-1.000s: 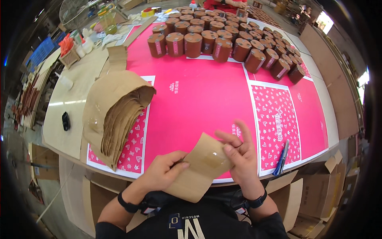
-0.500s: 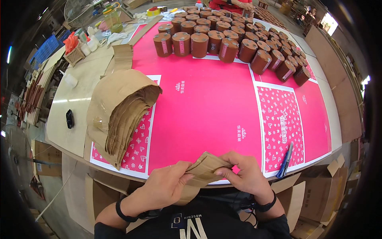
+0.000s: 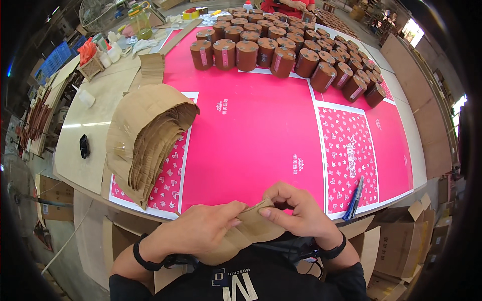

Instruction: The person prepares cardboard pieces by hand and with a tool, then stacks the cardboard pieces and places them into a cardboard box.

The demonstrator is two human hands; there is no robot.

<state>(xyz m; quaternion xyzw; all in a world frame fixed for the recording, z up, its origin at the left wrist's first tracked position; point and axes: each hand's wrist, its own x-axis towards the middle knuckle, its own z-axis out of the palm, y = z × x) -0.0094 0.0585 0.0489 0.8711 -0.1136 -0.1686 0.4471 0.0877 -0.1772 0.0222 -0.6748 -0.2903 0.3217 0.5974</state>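
Seen from the head camera, a person's left hand (image 3: 203, 233) and right hand (image 3: 296, 213) both pinch a brown paper piece (image 3: 246, 232) held close to the body at the near edge of the tabletop (image 3: 95, 128), fingers closed on its folded upper edge; a fanned stack of brown paper pieces (image 3: 148, 135) lies to the left on the pink printed sheet (image 3: 256, 130), rows of brown cylindrical boxes (image 3: 286, 47) stand at the far side, a blue utility knife (image 3: 353, 199) rests at the right, and a black device (image 3: 84, 145) lies far left
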